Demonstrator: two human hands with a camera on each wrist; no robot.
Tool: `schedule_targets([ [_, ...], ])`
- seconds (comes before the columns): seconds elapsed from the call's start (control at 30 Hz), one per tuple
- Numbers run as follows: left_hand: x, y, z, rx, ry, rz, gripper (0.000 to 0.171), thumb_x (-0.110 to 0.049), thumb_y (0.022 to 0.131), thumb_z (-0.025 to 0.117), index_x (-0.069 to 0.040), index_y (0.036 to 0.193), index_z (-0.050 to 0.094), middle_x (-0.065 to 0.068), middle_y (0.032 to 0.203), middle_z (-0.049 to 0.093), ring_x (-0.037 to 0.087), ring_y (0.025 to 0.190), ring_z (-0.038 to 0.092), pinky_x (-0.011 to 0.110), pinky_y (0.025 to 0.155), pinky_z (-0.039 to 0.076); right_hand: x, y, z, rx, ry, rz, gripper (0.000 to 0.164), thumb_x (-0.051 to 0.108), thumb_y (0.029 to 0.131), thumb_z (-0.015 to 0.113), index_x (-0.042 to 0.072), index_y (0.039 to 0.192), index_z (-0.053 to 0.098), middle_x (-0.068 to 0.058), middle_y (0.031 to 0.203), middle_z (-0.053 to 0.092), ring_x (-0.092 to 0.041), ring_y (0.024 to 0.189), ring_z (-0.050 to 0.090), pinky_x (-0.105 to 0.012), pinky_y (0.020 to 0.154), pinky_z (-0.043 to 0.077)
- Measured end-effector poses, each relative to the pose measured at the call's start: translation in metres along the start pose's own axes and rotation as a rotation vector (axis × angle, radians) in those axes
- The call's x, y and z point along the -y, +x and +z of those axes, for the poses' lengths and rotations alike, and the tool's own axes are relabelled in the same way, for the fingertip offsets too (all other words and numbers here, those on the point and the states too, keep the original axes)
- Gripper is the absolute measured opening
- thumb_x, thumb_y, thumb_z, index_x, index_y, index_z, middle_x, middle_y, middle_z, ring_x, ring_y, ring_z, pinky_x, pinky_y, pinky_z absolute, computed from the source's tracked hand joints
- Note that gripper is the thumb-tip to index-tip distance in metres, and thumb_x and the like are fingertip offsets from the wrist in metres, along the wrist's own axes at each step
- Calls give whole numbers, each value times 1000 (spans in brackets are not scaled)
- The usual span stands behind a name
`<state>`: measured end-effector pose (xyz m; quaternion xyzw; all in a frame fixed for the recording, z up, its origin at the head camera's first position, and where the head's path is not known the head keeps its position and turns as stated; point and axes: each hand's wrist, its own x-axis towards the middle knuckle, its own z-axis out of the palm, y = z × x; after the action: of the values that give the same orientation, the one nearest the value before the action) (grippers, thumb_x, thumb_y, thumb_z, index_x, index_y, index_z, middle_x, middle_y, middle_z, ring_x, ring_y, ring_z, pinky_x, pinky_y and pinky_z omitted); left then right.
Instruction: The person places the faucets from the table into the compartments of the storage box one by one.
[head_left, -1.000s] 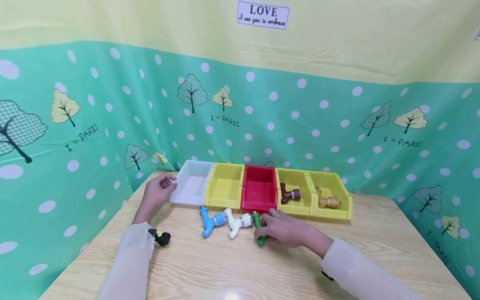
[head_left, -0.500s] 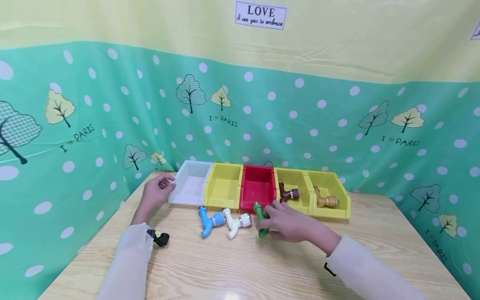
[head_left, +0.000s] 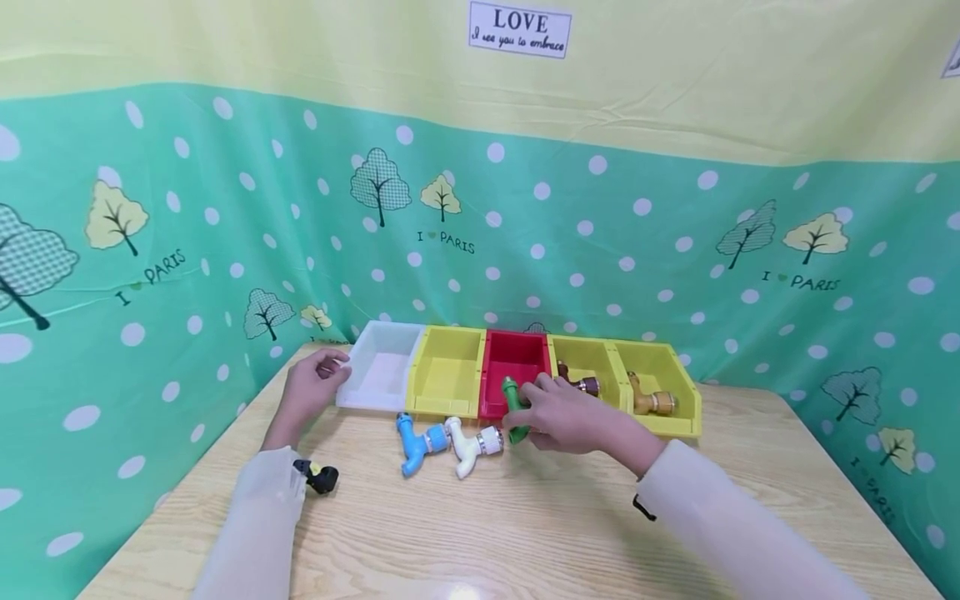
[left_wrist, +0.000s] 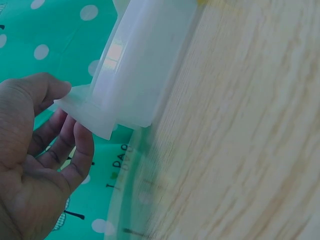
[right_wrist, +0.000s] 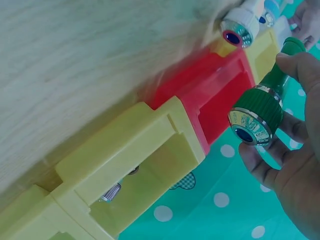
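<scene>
My right hand [head_left: 562, 414] grips a green plastic tap [head_left: 515, 408] in the air, just in front of the red bin [head_left: 516, 383]. In the right wrist view the tap's round knob [right_wrist: 256, 115] sticks out between thumb and fingers. My left hand [left_wrist: 45, 145] pinches the corner rim of the clear white bin [left_wrist: 145, 60], thumb above and fingers curled below. On the table lie a blue tap [head_left: 417, 444] and a white tap [head_left: 468, 446], side by side. A brown tap [head_left: 587, 386] rests in one yellow bin, partly hidden by my right hand. An orange tap [head_left: 652, 403] rests in the rightmost bin.
The bins stand in a joined row at the back of the wooden table [head_left: 450, 533]. A yellow bin [head_left: 450, 375] sits between the white and red ones. Behind them hangs a green and yellow curtain [head_left: 637, 250].
My right hand has lifted the green tap off the table and carried it up toward the red bin. My left hand stays at the white bin.
</scene>
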<state>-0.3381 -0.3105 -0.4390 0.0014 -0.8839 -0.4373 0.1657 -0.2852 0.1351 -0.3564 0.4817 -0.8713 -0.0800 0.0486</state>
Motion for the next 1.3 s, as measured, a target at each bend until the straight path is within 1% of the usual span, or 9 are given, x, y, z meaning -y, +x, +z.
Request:
schedule_targets([
  [0.1,0,1,-1,5,-3,5,27,-26,103,64,-7,121,66,14,107,63,27,95,59,32,76,52,-4,5,-3,2,5,22,45,27,88,81,35,130,67,-5,112,57,-20,96,46,-36,76,48],
  [0.23,0,1,-2,8,-8,9,28,-27,103,64,-7,122,66,14,107,62,27,95,58,32,75,52,-11,12,-2,-25,2,31,42,29,89,81,36,128,67,-4,111,57,-20,93,46,-36,74,45],
  [0.37,0,1,-2,9,-6,9,28,-27,102,64,-7,121,66,14,106,63,27,95,59,32,76,52,-18,19,-1,-30,24,63,44,28,87,83,36,128,67,-4,112,58,-21,95,47,-35,75,45],
  [0.47,0,1,-2,8,-6,4,27,-27,102,64,-7,121,66,14,106,63,27,95,59,32,76,52,-23,25,0,-13,38,93,46,26,88,82,35,130,67,-4,113,58,-21,97,47,-35,79,46],
  [0.6,0,1,-1,9,-7,-12,26,-26,102,64,-8,121,65,14,107,62,27,95,58,32,75,52,-30,34,3,-11,70,120,41,23,91,78,33,130,67,-4,112,57,-22,98,46,-36,80,45],
  [0.67,0,1,-1,10,-4,-18,26,-26,102,64,-8,121,65,13,106,62,27,95,58,31,75,52,-33,38,5,-15,88,129,41,22,91,78,31,129,68,-5,111,57,-23,98,46,-38,80,44],
  [0.9,1,2,-1,12,3,-13,26,-27,103,63,-9,121,65,13,107,62,27,95,57,32,74,51,-39,52,11,-7,82,154,41,23,93,76,31,132,67,-4,109,57,-23,97,45,-38,80,44],
  [0.93,2,2,-1,11,2,-20,25,-27,102,64,-10,120,65,12,107,62,27,95,57,32,75,52,-39,53,12,-5,83,157,41,23,93,76,31,132,67,-4,109,57,-23,97,45,-38,80,44],
  [1.3,1,2,-1,17,-6,-24,27,-28,103,63,-9,122,65,14,108,62,28,97,58,32,76,52,-49,69,27,49,78,238,41,26,95,73,37,133,62,-3,112,56,-23,102,46,-37,82,45],
])
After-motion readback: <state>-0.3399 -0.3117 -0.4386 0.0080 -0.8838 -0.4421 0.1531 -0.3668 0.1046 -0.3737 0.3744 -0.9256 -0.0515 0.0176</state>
